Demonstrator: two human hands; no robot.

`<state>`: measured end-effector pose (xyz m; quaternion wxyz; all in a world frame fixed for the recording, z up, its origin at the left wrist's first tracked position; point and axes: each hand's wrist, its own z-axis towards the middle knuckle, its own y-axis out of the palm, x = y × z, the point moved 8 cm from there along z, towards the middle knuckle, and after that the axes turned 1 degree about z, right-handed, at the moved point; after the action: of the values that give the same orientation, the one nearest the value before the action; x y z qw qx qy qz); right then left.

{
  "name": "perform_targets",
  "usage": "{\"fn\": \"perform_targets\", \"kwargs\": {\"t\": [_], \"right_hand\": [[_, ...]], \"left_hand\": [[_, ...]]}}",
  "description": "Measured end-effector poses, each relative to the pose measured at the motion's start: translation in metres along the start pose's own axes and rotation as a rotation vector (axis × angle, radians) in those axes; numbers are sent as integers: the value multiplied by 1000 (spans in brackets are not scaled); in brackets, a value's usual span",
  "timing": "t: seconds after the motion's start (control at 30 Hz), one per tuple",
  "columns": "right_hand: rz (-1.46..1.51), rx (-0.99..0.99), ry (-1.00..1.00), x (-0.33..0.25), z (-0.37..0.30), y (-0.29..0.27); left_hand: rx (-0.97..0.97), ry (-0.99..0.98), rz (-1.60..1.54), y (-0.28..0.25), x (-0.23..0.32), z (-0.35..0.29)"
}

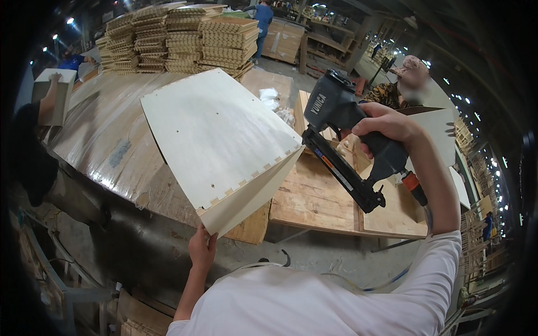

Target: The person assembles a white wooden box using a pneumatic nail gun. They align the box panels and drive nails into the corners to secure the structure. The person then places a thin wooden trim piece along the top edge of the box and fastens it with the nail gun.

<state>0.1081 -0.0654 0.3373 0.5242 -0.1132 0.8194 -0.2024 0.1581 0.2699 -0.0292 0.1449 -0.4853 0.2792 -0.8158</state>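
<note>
The left hand (203, 248) is pinching the near corner of a pale wooden box (221, 131), which is tilting over the edge of a wooden table (314, 199). The right hand (388, 124) is gripping a black nail gun (386, 154) just beside the box's right corner.

The hall is dim toward its far reaches, with small lamps (70, 21) glowing as hard white dots at far left and down the right side. Glare streaks the plastic-wrapped tabletop (101, 140) on the left; deep shadow darkens the floor (140, 246) beside it. The pale box (213, 129) is bright and fairly sharp. Fisheye bending curves the outer edges into black corners; a co-worker's head (413, 75) is blurred.
</note>
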Motion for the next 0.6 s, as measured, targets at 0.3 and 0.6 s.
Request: {"fn": "perform_targets", "kwargs": {"t": [0.3,0.6], "right_hand": [[-29,-27,-3,-2,5,1],[22,-151,-42,-18,-5,35]], "left_hand": [[84,64,-16,-6,7,0],[84,48,22,-5,6,-1]]}}
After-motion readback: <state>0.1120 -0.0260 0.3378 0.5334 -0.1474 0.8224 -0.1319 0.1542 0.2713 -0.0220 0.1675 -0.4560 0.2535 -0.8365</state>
